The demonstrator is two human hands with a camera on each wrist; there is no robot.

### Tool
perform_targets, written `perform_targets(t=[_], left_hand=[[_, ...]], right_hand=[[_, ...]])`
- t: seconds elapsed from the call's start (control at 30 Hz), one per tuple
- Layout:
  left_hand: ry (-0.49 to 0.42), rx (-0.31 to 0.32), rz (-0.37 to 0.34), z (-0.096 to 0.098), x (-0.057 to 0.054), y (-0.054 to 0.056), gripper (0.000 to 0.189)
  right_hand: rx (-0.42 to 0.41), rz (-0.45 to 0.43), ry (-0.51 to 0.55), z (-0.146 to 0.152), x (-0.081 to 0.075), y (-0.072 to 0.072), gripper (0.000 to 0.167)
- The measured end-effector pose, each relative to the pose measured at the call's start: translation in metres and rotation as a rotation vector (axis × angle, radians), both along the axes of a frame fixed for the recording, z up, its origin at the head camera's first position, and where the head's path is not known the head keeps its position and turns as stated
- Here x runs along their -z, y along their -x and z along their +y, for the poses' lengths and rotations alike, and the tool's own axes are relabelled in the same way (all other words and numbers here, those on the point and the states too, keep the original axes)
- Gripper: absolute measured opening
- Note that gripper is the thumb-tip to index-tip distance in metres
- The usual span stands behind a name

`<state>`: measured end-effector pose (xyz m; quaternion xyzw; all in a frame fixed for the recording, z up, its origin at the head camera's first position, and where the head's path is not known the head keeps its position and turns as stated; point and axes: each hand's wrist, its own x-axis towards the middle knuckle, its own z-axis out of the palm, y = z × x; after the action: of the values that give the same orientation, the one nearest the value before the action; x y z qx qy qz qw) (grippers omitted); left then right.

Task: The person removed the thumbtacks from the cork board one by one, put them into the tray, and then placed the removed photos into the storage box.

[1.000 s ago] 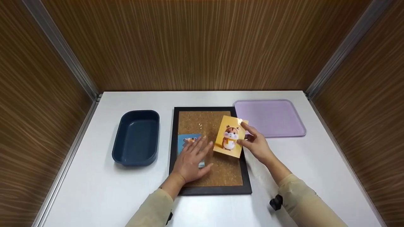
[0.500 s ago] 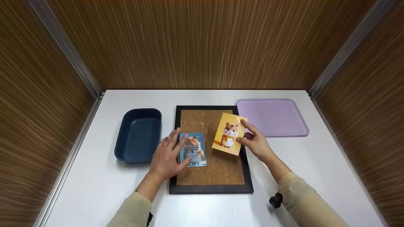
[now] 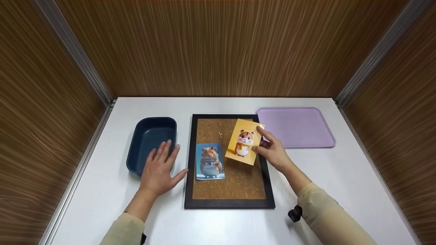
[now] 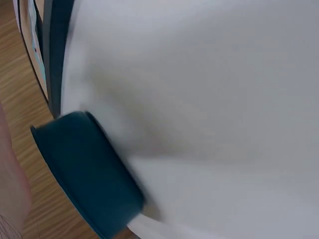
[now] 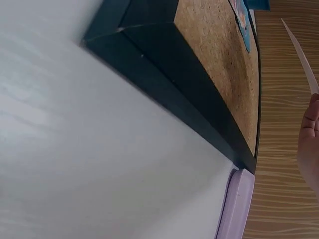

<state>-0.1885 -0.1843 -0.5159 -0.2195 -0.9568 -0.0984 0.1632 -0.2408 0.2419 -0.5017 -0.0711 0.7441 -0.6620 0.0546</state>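
Observation:
My right hand (image 3: 274,153) pinches a yellow picture card (image 3: 243,141) by its right edge, thumb in front. The card shows a hamster and is raised and tilted over the right half of a black-framed cork board (image 3: 231,189). In the right wrist view the card (image 5: 302,55) appears almost edge-on above the board. A blue hamster card (image 3: 210,161) lies flat on the cork at the left. My left hand (image 3: 160,170), fingers spread and straight, hovers over the near right part of a dark blue bin (image 3: 134,149), holding nothing.
A lilac tray (image 3: 294,127) lies right of the board, its left side at the frame's upper right corner. White table (image 3: 224,228) surrounds everything, with wood-grain panels (image 3: 218,51) at the back and both sides. Small pale specks mark the cork above the blue card.
My left hand has lifted off the blue card and moved left to the bin, uncovering the card. The yellow card, still in my right hand, has shifted slightly up and left.

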Motion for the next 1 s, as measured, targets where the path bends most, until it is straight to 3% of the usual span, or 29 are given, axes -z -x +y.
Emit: perform_targets(t=[0.23,0.47,0.83,1.0], left_hand=[[0.055,-0.096,-0.061,-0.038,-0.002,-0.006,0.090],[0.030,-0.154,-0.093,-0.066,-0.004,-0.008,0.091],[0.047,-0.209,-0.195,-0.088,-0.002,-0.010,0.093],[0.035,-0.219,-0.224,-0.093,0.002,-0.010,0.091]], right_hand=[[0.004,0.051,-0.033,-0.016,-0.004,0.006,0.080],[-0.056,0.072,-0.045,-0.032,-0.010,0.012,0.079],[-0.087,0.099,-0.112,-0.052,-0.020,0.020,0.079],[-0.102,0.080,-0.082,-0.063,-0.024,0.024,0.079]])
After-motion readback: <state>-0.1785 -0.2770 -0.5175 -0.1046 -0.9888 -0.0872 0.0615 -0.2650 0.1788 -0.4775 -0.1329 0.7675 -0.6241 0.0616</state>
